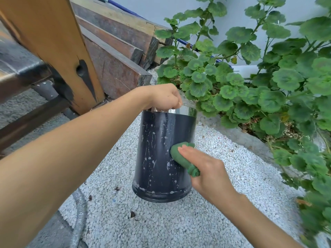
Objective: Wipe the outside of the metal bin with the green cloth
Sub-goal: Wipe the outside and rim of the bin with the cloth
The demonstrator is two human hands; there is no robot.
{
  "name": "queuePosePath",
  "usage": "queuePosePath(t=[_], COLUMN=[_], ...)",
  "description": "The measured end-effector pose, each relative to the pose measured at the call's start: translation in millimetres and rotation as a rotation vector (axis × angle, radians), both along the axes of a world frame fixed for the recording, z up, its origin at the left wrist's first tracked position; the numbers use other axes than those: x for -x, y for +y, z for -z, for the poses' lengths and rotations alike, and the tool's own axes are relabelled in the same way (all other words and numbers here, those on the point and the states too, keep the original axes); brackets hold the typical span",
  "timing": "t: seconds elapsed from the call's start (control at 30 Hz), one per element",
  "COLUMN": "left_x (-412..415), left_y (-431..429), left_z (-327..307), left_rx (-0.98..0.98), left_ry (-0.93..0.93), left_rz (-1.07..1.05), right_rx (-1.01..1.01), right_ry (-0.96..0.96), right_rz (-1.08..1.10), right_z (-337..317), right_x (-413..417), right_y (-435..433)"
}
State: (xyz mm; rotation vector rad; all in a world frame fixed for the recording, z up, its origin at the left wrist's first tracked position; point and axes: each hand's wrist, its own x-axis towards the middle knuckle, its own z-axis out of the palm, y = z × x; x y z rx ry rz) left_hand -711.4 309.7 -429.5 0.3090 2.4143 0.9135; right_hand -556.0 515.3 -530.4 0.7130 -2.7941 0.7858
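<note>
A dark metal bin (157,158) with a shiny chrome rim stands upright on white gravel, its side streaked with pale splashes. My left hand (163,96) grips the bin's rim from above, fingers curled over the edge. My right hand (206,169) holds a bunched green cloth (182,158) and presses it against the bin's right side, about halfway up. The far side of the bin is hidden.
Leafy green plants (259,83) crowd the right and back, behind a concrete kerb (241,135). Stacked wooden planks (114,51) and a leaning orange board (59,51) stand at the left. A grey hose (79,217) lies on the ground at lower left. White gravel (161,226) surrounds the bin.
</note>
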Motion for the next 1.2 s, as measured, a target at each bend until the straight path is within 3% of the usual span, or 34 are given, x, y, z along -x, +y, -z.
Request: queuePosePath(t=[0.27, 0.67, 1.0, 1.2], left_x=[7, 5, 5, -1], left_y=[1, 2, 4, -1], left_z=[2, 0, 4, 0], left_rx=[-0.016, 0.002, -0.022, -0.017], left_ry=[0.001, -0.021, -0.086, -0.074], left_rz=[0.029, 0.025, -0.047, -0.027], right_rx=[0.007, 0.153, 0.387, 0.604], right_ry=[-0.239, -0.355, -0.081, -0.193], right_rz=[-0.150, -0.113, 0.045, 0.137], right_z=[43, 39, -25, -21], right_x=[-62, -69, 36, 89], right_y=[22, 34, 18, 22])
